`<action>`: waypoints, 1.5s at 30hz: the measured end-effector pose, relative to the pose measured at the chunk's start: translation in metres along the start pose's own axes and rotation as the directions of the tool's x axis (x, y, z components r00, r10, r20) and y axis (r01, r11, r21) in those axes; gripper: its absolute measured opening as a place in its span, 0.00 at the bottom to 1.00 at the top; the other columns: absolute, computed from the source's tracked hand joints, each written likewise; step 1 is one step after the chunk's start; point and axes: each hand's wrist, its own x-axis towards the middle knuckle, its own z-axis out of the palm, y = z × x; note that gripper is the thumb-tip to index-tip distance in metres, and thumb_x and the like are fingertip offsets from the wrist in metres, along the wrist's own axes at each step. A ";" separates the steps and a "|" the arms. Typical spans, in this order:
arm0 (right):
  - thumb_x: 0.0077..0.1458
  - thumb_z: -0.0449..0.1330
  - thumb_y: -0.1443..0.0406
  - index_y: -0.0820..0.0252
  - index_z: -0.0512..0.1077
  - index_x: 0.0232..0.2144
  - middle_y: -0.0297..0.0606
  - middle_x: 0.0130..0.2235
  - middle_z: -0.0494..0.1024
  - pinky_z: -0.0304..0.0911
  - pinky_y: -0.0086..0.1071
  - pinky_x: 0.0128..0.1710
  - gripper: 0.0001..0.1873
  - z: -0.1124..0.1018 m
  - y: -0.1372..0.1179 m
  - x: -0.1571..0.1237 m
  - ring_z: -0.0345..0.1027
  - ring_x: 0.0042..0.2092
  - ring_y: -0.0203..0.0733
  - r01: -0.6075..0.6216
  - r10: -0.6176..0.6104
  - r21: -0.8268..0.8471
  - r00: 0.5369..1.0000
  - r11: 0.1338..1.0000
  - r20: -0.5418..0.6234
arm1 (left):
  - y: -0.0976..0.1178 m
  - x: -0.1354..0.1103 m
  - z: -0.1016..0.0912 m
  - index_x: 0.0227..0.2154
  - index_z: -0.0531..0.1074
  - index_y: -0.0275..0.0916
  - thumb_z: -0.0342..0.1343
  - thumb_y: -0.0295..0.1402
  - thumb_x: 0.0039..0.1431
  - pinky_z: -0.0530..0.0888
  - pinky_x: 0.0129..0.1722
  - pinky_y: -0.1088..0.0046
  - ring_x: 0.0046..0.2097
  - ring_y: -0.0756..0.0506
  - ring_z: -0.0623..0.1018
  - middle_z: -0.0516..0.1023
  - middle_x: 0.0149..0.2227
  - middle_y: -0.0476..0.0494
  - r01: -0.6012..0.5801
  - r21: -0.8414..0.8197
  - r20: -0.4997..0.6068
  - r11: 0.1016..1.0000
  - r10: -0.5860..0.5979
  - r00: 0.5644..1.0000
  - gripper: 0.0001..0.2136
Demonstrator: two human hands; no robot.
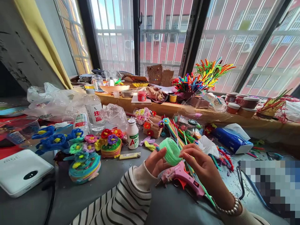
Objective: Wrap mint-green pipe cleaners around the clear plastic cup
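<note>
In my left hand (157, 162) is a small round pot (172, 152) wound in light green pipe cleaner, tilted so that its opening shows. My right hand (199, 162) pinches at the pot's right edge, where a light green pipe cleaner (206, 193) seems to run from the fingers down past the wrist; the pinch point itself is partly hidden. Just below both hands lies a pink glue gun (185, 178). Loose pastel pipe cleaners (175, 129) lie behind the pot.
Pipe-cleaner flower pots (84, 167) stand left, near a white power bank (25, 173). A white drink bottle (132, 134), a lighter (130, 156) and a woven basket (153, 126) sit behind my hands. Right are a tissue box (232, 139) and a pixelated, dark-edged object (272, 187).
</note>
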 end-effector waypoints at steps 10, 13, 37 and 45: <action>0.50 0.56 0.60 0.58 0.72 0.27 0.38 0.36 0.70 0.58 0.36 0.45 0.08 -0.001 -0.008 -0.001 0.64 0.42 0.42 -0.003 0.006 -0.032 0.995 0.999 0.103 | -0.001 -0.003 0.007 0.39 0.66 0.39 0.65 0.37 0.36 0.72 0.35 0.72 0.38 0.45 0.76 0.75 0.37 0.45 -0.009 0.167 -0.096 0.986 0.026 0.995 0.24; 0.49 0.56 0.61 0.58 0.72 0.26 0.39 0.36 0.70 0.58 0.37 0.45 0.07 -0.001 -0.006 -0.001 0.64 0.41 0.41 -0.007 0.010 -0.035 0.995 0.999 0.097 | -0.002 -0.002 0.006 0.39 0.66 0.38 0.65 0.37 0.35 0.72 0.34 0.73 0.37 0.46 0.76 0.76 0.36 0.45 -0.016 0.164 -0.106 0.986 0.034 0.994 0.24; 0.51 0.55 0.61 0.60 0.71 0.27 0.39 0.37 0.69 0.57 0.35 0.45 0.08 0.008 0.003 -0.002 0.64 0.41 0.40 -0.064 0.074 -0.104 0.993 0.992 0.097 | -0.004 -0.005 0.005 0.38 0.69 0.39 0.63 0.36 0.40 0.71 0.35 0.72 0.36 0.46 0.76 0.76 0.36 0.45 0.082 0.179 -0.178 0.980 -0.049 0.983 0.19; 0.51 0.54 0.61 0.59 0.70 0.27 0.39 0.36 0.69 0.58 0.36 0.44 0.08 0.009 0.001 -0.004 0.64 0.41 0.41 -0.046 0.060 -0.142 0.993 0.989 0.098 | -0.004 -0.004 0.005 0.35 0.69 0.39 0.64 0.35 0.38 0.70 0.35 0.71 0.35 0.46 0.75 0.75 0.33 0.47 0.077 0.176 -0.169 0.981 -0.047 0.984 0.18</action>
